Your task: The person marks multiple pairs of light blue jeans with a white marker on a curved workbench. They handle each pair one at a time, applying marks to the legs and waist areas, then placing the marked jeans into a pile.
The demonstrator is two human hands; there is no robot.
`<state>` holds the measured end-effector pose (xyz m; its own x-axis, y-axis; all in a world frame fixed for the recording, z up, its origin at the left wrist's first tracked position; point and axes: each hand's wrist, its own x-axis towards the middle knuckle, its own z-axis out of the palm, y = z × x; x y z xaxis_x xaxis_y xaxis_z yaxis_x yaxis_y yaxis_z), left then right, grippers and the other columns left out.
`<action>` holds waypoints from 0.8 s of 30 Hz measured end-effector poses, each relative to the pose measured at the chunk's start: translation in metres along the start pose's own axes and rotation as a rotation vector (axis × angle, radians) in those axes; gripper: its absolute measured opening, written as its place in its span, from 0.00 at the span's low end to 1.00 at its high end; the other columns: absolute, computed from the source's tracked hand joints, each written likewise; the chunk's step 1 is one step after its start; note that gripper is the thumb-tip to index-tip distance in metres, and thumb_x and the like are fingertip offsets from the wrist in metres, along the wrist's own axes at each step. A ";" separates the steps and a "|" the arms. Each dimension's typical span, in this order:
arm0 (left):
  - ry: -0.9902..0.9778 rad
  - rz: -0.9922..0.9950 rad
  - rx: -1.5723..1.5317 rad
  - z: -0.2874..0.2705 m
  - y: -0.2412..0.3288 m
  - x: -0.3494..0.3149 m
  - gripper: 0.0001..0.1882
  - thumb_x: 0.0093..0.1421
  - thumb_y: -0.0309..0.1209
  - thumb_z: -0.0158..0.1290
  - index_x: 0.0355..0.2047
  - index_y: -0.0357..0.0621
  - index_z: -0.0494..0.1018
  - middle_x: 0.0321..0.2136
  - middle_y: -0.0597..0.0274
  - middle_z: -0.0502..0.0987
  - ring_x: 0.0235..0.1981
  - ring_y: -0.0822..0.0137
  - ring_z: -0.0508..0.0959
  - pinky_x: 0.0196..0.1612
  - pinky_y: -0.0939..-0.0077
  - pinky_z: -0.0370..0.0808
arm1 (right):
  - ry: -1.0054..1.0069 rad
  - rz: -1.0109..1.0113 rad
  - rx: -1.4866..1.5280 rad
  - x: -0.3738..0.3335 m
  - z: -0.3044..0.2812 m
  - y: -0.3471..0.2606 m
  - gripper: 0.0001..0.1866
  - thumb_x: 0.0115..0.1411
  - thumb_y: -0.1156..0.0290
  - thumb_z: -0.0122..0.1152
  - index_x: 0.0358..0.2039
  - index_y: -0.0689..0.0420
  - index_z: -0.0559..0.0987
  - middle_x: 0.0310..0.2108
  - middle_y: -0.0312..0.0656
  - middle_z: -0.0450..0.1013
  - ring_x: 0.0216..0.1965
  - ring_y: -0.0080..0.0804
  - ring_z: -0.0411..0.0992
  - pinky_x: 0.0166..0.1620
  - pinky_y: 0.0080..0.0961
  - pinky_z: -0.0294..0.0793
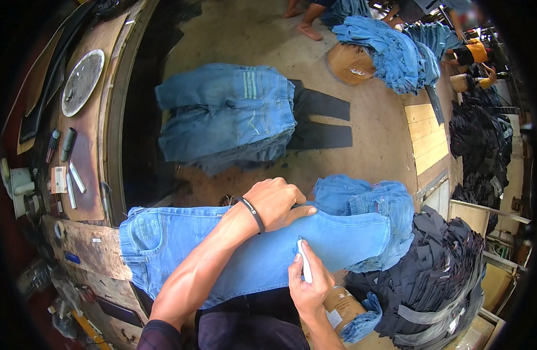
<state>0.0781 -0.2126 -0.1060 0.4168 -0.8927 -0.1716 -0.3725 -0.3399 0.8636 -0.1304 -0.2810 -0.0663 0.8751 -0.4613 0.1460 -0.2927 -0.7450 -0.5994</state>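
Note:
A pair of light blue jeans (251, 256) is stretched across in front of me, its elastic waist at the left and a leg running to the right. My left hand (274, 204), with a dark band at the wrist, is closed on the far edge of the leg, thumb on top and the other fingers curled. My right hand (311, 286) grips a slim white pen-like tool (305, 262), whose exact kind I cannot make out. The tool's tip meets the leg at a small darker blue spot.
Stacked jeans (221, 111) lie on the floor ahead, dark trousers (326, 111) beside them. Blue garments (373, 210) and bundled dark fabric (431, 274) sit at the right. A worktable (87, 175) at the left holds an oval plate (83, 83). People are in the far background.

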 end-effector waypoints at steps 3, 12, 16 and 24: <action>0.019 0.017 -0.018 0.004 -0.006 -0.001 0.24 0.68 0.49 0.60 0.31 0.37 0.86 0.23 0.39 0.81 0.28 0.39 0.82 0.33 0.50 0.78 | -0.077 0.027 0.004 -0.005 -0.002 0.001 0.16 0.61 0.85 0.65 0.50 0.71 0.83 0.41 0.57 0.85 0.37 0.45 0.87 0.40 0.33 0.86; 0.052 -0.111 -0.028 -0.031 0.026 -0.034 0.20 0.66 0.48 0.60 0.40 0.43 0.85 0.34 0.48 0.85 0.40 0.44 0.84 0.45 0.53 0.80 | 0.116 0.562 0.566 -0.023 -0.038 0.021 0.18 0.77 0.71 0.54 0.61 0.68 0.71 0.32 0.47 0.80 0.31 0.32 0.83 0.35 0.28 0.86; 1.099 -0.503 0.385 -0.050 0.040 -0.174 0.25 0.61 0.38 0.67 0.54 0.34 0.78 0.50 0.43 0.80 0.55 0.43 0.76 0.63 0.50 0.69 | 0.158 0.621 0.720 -0.011 -0.037 0.041 0.16 0.78 0.66 0.53 0.59 0.64 0.69 0.28 0.41 0.75 0.26 0.30 0.81 0.26 0.25 0.83; 1.061 -0.810 0.433 0.026 0.003 -0.268 0.29 0.61 0.38 0.66 0.54 0.30 0.69 0.50 0.37 0.72 0.57 0.39 0.70 0.59 0.43 0.67 | 0.109 0.605 0.669 -0.003 -0.029 0.055 0.17 0.78 0.64 0.53 0.60 0.60 0.69 0.25 0.39 0.71 0.18 0.29 0.77 0.17 0.23 0.76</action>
<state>-0.0566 0.0182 -0.0695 0.9833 0.1725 0.0583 0.1280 -0.8825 0.4525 -0.1602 -0.3342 -0.0772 0.5934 -0.7515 -0.2885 -0.3756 0.0585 -0.9249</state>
